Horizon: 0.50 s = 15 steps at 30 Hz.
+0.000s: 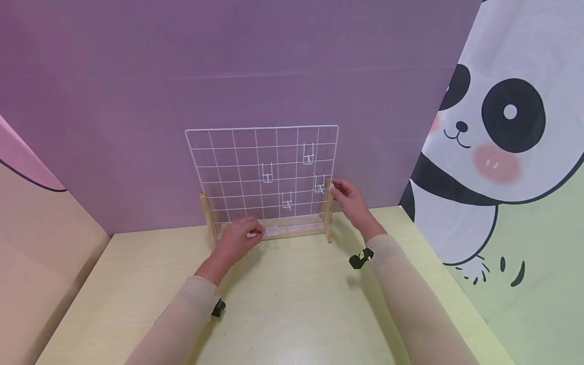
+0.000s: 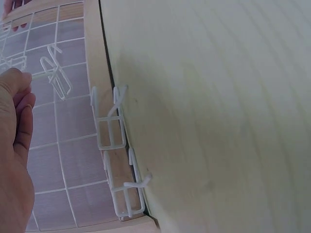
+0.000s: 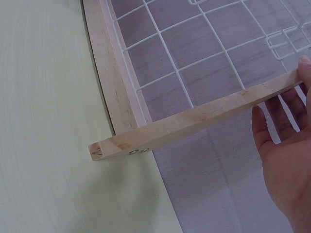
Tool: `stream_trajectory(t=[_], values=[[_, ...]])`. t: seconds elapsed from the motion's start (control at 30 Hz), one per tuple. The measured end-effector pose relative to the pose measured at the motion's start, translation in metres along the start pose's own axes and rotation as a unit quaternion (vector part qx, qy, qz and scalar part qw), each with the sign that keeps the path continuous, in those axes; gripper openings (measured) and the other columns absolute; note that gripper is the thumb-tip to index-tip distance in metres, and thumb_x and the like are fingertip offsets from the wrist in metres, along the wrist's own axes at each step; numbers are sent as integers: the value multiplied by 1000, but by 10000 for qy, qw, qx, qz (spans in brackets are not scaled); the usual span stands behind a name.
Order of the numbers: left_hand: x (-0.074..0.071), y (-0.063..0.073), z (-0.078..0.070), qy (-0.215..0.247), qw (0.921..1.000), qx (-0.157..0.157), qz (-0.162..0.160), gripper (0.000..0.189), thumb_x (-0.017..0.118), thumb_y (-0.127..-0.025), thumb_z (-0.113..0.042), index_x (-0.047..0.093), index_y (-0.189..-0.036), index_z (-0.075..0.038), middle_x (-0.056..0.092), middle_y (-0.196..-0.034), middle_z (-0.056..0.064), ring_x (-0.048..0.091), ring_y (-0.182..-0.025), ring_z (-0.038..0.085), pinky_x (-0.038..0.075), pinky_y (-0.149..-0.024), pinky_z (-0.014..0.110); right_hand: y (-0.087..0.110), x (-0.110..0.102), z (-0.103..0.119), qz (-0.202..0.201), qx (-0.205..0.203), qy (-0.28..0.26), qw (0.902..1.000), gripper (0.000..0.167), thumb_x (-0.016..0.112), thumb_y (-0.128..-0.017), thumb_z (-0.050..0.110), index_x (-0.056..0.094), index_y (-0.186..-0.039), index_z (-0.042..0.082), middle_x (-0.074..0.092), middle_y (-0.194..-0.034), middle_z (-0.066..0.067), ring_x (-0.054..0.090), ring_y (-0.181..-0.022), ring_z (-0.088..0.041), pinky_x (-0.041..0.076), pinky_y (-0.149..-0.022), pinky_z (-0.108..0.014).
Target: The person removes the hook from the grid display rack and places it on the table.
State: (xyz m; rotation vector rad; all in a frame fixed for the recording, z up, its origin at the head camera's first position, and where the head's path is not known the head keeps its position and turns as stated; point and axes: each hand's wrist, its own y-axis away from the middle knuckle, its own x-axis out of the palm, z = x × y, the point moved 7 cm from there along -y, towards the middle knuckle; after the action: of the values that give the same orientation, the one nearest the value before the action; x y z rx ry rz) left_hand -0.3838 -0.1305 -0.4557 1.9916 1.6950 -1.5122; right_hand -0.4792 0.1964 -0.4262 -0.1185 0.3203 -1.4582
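We look down at a pale wooden table (image 1: 292, 309) where a white wire grid (image 1: 277, 163) stands upright toward the far side, between a left wooden post (image 1: 208, 213) and a right wooden post (image 1: 328, 220). Our left hand (image 1: 238, 237) is low in front of the grid's left half, thumb and finger narrowed to a pinch on the wire of a small white hook (image 2: 57, 77). This hook is near the foot of the grid, just right of our fingertips.

Our right hand (image 1: 350, 202) holds the right post near its upper end, the thumb on one side and the fingers on the other. Four more white hooks (image 1: 267, 176) are on the grid, mostly in its right half, at differing heights. In the left wrist view, two loose-looking hooks (image 2: 111, 132) lie end to end along the wooden base bar (image 1: 296, 233); we cannot tell whether they are fastened. A purple backdrop (image 1: 274, 66) rises behind, and a cartoon panda (image 1: 497, 165) fills the right side.
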Motion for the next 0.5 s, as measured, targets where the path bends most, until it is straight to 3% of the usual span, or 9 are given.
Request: stream_trajectory(t=[0.37, 0.5], values=[[10, 0, 10, -200, 9976, -423, 512, 10, 83, -97, -3, 80, -102, -12, 73, -100, -2, 73, -96, 21, 66, -87, 38, 1, -1, 0, -10, 29, 50, 10000, 37, 63, -114, 16, 64, -148, -1, 69, -136, -16, 63, -120, -18, 55, -109, -32], [13, 0, 11, -246, 9968, -439, 621, 11, 84, -97, -3, 80, -102, -11, 73, -99, -2, 70, -93, 19, 65, -85, 37, 1, -1, -1, -29, 92, 61, 9999, 37, 63, -114, 16, 65, -148, 1, 69, -137, -15, 63, -122, -19, 55, -111, -36]])
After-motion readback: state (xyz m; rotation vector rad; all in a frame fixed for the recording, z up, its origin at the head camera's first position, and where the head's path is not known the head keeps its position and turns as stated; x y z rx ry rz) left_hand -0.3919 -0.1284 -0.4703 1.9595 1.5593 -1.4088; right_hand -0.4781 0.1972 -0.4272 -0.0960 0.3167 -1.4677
